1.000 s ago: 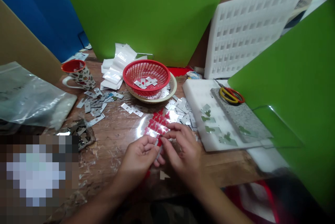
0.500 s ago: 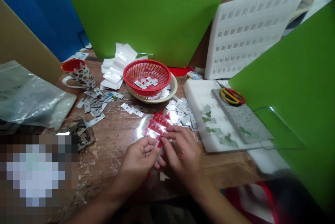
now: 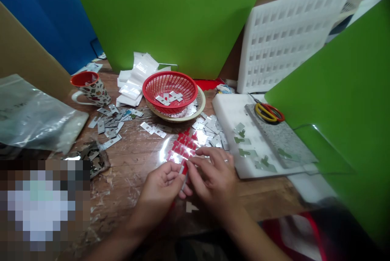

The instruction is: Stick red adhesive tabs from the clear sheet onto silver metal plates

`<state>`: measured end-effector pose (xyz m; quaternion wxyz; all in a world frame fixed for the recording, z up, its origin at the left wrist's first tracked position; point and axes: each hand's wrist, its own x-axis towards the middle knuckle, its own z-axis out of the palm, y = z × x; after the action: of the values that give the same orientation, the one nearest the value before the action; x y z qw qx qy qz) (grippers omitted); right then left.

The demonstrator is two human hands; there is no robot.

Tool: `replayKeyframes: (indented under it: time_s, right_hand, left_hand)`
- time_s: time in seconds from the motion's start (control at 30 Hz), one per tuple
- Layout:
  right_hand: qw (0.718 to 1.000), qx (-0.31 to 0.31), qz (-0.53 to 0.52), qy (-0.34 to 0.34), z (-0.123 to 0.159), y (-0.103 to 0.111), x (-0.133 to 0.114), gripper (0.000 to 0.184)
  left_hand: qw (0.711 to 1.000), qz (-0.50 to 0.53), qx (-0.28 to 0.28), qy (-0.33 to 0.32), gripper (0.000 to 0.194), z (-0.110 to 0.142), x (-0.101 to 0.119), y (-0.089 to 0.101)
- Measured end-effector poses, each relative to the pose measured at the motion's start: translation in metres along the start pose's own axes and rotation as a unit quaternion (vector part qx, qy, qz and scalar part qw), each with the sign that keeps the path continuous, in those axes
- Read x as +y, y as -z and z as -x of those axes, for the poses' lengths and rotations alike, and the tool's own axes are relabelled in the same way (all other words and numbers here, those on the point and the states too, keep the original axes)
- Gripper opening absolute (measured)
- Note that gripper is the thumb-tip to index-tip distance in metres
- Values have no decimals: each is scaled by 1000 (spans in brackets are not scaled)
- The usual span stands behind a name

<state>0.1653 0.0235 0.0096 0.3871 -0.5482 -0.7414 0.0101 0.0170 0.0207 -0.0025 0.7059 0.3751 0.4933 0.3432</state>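
Above the near middle of the wooden table (image 3: 252, 196), holding a small metal plate (image 3: 182, 170) in the left hand (image 3: 163, 181), pinched between thumb and fingers, with the remaining fingers curled beneath. With the right hand (image 3: 215, 179), touching the red piece (image 3: 185, 166) at the plate's upper end, thumb and forefinger brought close together and the other fingers bent loosely; impossible to tell whether pinching the piece or only pressing on it. Just beyond the fingertips, lying flat on the table, a shiny clear sheet of red shapes (image 3: 184, 143). To the right of that sheet, a heap of metal plates (image 3: 213, 129); to the left, farther off, a looser pile of plates (image 3: 109, 125) in front of a patterned mug (image 3: 97, 92). Behind the sheet, a red basket (image 3: 170, 109) with a few plates inside, resting on a cream basket (image 3: 201, 104), beside some white packets (image 3: 134, 84). At the right, a white foam block (image 3: 225, 131) bearing greenish cut pieces (image 3: 246, 153) and a speckled slab (image 3: 271, 135), with scissors (image 3: 266, 113) on its far end. At the left, a clear plastic bag (image 3: 39, 110) near a small container of dark metal parts (image 3: 98, 161).
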Motion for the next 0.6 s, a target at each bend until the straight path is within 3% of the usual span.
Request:
replayKeyframes:
  time_s: [0.23, 0.37, 0.47, 0.53, 0.6]
  right_hand:
    - [993, -63, -85, -51, -9, 6, 3, 19]
    - [994, -77, -61, -38, -11, 9, 7, 18]
    - [991, -101, -53, -73, -13, 9, 13, 24]
    - [977, -128, -108, -129, -15, 9, 17, 29]
    - [942, -178, -209, -195, -16, 7, 17, 26]
  left_hand:
    - [1000, 13, 4, 7, 20, 0, 3, 0]
    - [1000, 17, 0, 5, 22, -2, 2, 1]
    - [1000, 23, -2, 13, 23, -3, 1, 1]
    - [1000, 25, -3, 18, 21, -1, 1, 2]
    - [999, 24, -10, 19, 20, 0, 1, 3]
